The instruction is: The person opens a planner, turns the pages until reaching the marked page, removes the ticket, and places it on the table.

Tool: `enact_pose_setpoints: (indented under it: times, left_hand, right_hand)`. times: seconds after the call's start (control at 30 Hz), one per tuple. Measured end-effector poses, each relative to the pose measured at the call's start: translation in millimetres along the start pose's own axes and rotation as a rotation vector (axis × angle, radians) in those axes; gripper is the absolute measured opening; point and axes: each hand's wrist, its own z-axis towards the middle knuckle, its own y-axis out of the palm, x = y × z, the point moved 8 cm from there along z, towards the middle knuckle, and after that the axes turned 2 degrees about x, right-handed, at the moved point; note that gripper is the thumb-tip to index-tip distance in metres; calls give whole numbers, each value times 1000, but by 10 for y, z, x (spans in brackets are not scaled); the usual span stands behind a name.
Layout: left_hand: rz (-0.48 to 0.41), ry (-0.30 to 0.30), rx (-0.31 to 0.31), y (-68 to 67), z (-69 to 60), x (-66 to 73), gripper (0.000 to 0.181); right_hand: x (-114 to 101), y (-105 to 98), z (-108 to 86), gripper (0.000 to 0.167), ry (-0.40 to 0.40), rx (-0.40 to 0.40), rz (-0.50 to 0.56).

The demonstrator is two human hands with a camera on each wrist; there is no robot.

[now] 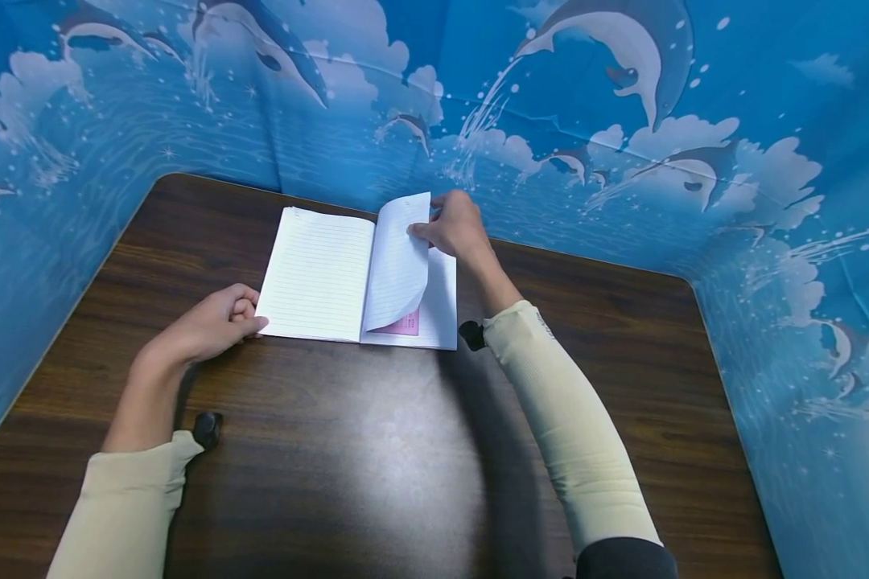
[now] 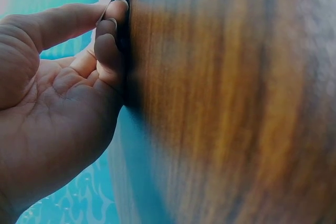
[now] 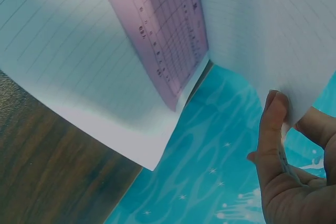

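White ruled paper is what I pick out first through the head camera: an open notebook (image 1: 314,275) lying on the dark wood tabletop (image 1: 319,434), close to its far edge and the blue dolphin backdrop (image 1: 608,72). The spread's long axis runs left to right, with the fold running away from the wearer. I have the left hand (image 1: 212,326) at the near left corner, thumb on top, fingers curled beside it. The right hand (image 1: 455,227) is up at the far right, pinching the upper part of a lifted page (image 1: 398,269), which stands curved over the right half. Under that page, a pink slip (image 1: 407,323) peeks out near the bottom; the page covers the rest, so I can't judge its full length from here. It lies to the near side of the right hand, and that hand is clearly the nearer of the two; the left is across the whole left-hand page from it.

On the left wrist feed I get thumb and fingertips closed on a thin edge beside blurred wood grain.

On the right wrist feed, thumb and fingers grip the raised sheet at its edge, narrow and firm-looking. The slip shows a printed grid and lies against the ruled paper, well apart from the fingertips.
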Motion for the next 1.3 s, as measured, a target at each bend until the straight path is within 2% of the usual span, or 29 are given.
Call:
enact_pose_setpoints:
  times: [0.23,0.57,1.3]
  left_hand:
    - [4,-1,6,-6,-7,8,40]
    - [0,-8,17,-5,-13,25,41]
    - [-2,-7,39,0,-8,17,41]
  right_hand:
    - [-77,52,3,32,-8,-8,-5]
    - [-172,83,23,50,6,-18,12]
    - [-328,178,40,51,-4,-48,13]
